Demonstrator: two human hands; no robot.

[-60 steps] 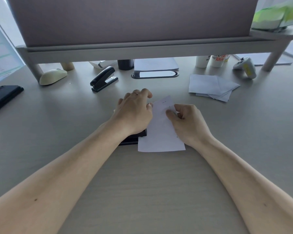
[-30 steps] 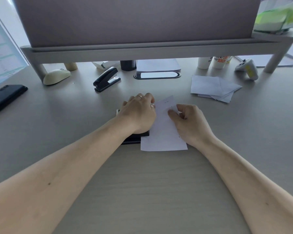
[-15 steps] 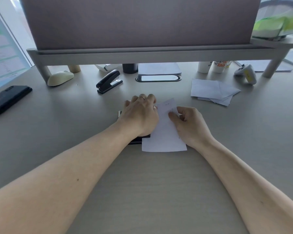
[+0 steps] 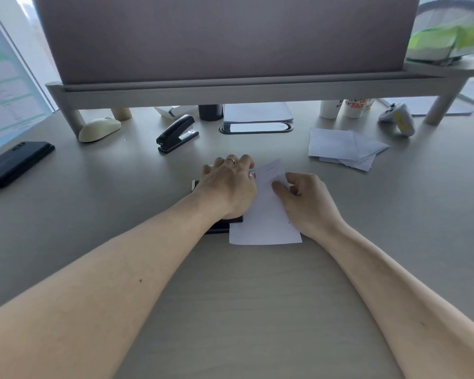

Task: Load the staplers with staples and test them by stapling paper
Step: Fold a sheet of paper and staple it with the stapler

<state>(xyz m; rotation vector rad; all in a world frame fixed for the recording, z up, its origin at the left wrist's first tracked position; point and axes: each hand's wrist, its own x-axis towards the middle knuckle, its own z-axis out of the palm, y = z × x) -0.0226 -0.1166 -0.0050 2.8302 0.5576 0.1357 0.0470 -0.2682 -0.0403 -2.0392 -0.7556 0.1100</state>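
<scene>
My left hand (image 4: 229,187) presses down flat on a black stapler (image 4: 222,226) in the middle of the desk; only the stapler's near end and left edge show under the hand. A white paper sheet (image 4: 266,222) lies with its left edge in the stapler. My right hand (image 4: 304,201) pinches the sheet near its upper right part. Two small staple marks show near the sheet's far edge. A second black stapler (image 4: 177,133) rests shut farther back on the left, untouched.
A stack of white paper slips (image 4: 342,147) lies at the back right. A cream mouse (image 4: 99,129), a black phone (image 4: 17,162), cups (image 4: 345,108) and a white game controller (image 4: 397,119) sit around a monitor riser (image 4: 230,90).
Both hands stay on the stapler and the sheet in nearly the same pose. The head camera has tilted, so the whole scene sits slightly lower in view.
</scene>
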